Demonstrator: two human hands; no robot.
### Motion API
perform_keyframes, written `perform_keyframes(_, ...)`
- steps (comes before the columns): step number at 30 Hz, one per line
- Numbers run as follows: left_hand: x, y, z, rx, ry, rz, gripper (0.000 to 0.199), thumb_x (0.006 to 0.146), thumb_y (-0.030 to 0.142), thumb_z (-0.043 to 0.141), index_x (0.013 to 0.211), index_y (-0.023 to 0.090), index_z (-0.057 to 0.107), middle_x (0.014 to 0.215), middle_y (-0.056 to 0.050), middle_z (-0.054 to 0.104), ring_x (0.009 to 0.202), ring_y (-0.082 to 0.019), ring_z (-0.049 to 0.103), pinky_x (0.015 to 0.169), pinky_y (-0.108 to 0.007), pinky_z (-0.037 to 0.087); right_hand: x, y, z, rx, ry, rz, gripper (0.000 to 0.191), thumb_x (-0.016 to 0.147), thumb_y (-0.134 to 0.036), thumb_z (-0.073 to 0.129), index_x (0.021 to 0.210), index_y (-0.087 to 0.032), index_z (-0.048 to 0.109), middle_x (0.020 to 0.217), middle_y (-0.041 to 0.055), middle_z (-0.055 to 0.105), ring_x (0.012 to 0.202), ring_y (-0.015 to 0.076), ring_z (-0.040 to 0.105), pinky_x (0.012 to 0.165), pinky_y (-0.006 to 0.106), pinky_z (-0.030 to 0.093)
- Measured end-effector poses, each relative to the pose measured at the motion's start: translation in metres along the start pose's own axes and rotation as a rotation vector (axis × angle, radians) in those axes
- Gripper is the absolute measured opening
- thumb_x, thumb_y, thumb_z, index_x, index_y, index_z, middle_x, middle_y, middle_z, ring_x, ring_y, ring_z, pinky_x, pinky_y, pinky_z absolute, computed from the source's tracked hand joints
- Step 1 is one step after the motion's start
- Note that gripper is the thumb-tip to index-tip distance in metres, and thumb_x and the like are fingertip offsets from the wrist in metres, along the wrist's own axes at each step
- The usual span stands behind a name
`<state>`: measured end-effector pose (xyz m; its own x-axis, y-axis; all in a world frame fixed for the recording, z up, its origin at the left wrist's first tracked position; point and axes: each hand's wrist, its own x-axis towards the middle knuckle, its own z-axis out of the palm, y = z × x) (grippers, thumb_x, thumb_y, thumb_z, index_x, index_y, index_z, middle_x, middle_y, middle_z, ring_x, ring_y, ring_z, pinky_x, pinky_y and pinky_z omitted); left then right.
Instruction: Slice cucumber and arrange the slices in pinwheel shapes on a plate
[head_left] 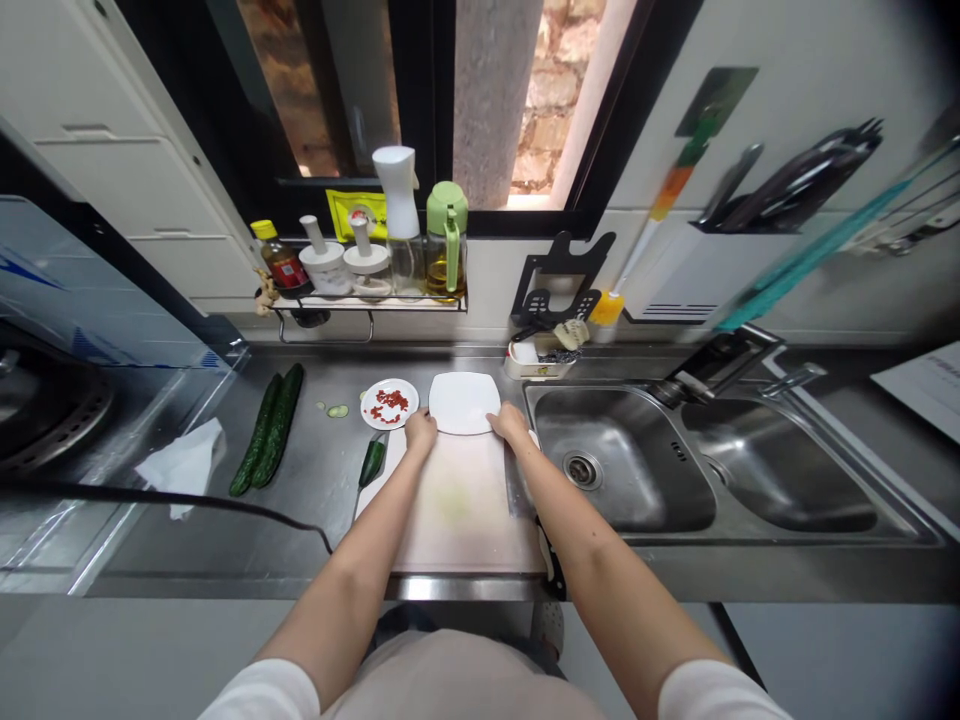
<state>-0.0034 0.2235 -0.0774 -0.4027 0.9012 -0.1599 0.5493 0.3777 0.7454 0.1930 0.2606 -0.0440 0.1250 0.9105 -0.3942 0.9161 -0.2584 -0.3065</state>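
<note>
A white square plate (465,400) lies at the back edge of a pale cutting board (465,510). My left hand (421,430) is closed on the plate's left front corner, and my right hand (510,420) grips the right front corner. Left of my left hand is a small round white plate (368,407) bearing chopped red pieces (390,403). A short dark green cucumber piece (372,463) rests beside the board's left edge. Pale green slices (338,411) lie on the steel counter.
Two whole cucumbers (277,430) and a white cloth (184,460) are on the left. A double sink (622,460) is on the right. Behind stands a condiment rack (375,302). A black-handled knife (551,560) is beneath my right forearm.
</note>
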Motion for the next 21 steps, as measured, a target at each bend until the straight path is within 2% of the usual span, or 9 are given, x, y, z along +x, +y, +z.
perform_keyframes(4, -0.01, -0.001, -0.007, 0.013, 0.005, 0.036, 0.035, 0.08, 0.02, 0.057, 0.112, 0.012, 0.069, 0.084, -0.012, 0.071, 0.089, -0.025, 0.065, 0.082, -0.03, 0.045, -0.013, 0.007, -0.002, 0.055, 0.068, -0.008, 0.049, 0.095, -0.043, 0.048, 0.128, -0.007, 0.051, 0.122, 0.0225, 0.063, 0.115, 0.0287, 0.06, 0.09, 0.032, 0.045)
perform_keyframes(8, -0.033, -0.01, -0.018, 0.032, 0.056, 0.165, 0.043, 0.081, 0.027, 0.058, 0.122, 0.014, 0.063, 0.09, -0.009, 0.069, 0.087, -0.022, 0.064, 0.083, -0.03, 0.046, -0.037, 0.028, -0.001, 0.152, 0.182, -0.06, 0.042, 0.094, -0.041, 0.047, 0.127, -0.015, 0.053, 0.118, 0.0144, 0.066, 0.108, 0.0248, 0.062, 0.084, 0.029, 0.043)
perform_keyframes(11, -0.051, -0.023, -0.032, 0.033, 0.08, 0.225, 0.038, 0.083, 0.027, 0.056, 0.118, 0.017, 0.064, 0.094, -0.007, 0.068, 0.083, -0.019, 0.063, 0.082, -0.03, 0.047, -0.063, 0.052, 0.003, 0.179, 0.211, -0.098, 0.034, 0.093, -0.039, 0.049, 0.118, -0.018, 0.058, 0.102, 0.0083, 0.07, 0.096, 0.0218, 0.064, 0.075, 0.026, 0.041)
perform_keyframes(15, -0.064, -0.042, -0.055, 0.094, 0.175, 0.298, 0.03, 0.085, 0.027, 0.053, 0.11, 0.018, 0.066, 0.1, -0.009, 0.066, 0.093, -0.022, 0.06, 0.087, -0.034, 0.046, -0.1, 0.086, 0.011, 0.154, 0.208, -0.086, 0.029, 0.091, -0.039, 0.051, 0.109, -0.018, 0.06, 0.08, 0.0029, 0.066, 0.079, 0.0185, 0.063, 0.066, 0.025, 0.036)
perform_keyframes(18, -0.067, -0.059, -0.071, 0.202, 0.266, 0.279, 0.028, 0.085, 0.028, 0.054, 0.109, 0.02, 0.066, 0.106, -0.01, 0.063, 0.102, -0.026, 0.056, 0.092, -0.039, 0.044, -0.123, 0.105, 0.015, 0.093, 0.209, -0.074, 0.027, 0.09, -0.039, 0.053, 0.105, -0.018, 0.059, 0.083, 0.0039, 0.066, 0.081, 0.0186, 0.062, 0.067, 0.025, 0.035)
perform_keyframes(21, -0.07, -0.074, -0.081, 0.296, 0.304, 0.217, 0.033, 0.084, 0.03, 0.056, 0.115, 0.021, 0.064, 0.112, -0.012, 0.059, 0.108, -0.029, 0.053, 0.094, -0.043, 0.043, -0.141, 0.114, 0.017, 0.002, 0.175, -0.028, 0.031, 0.088, -0.04, 0.056, 0.109, -0.017, 0.058, 0.103, 0.0091, 0.065, 0.095, 0.0218, 0.061, 0.07, 0.026, 0.036)
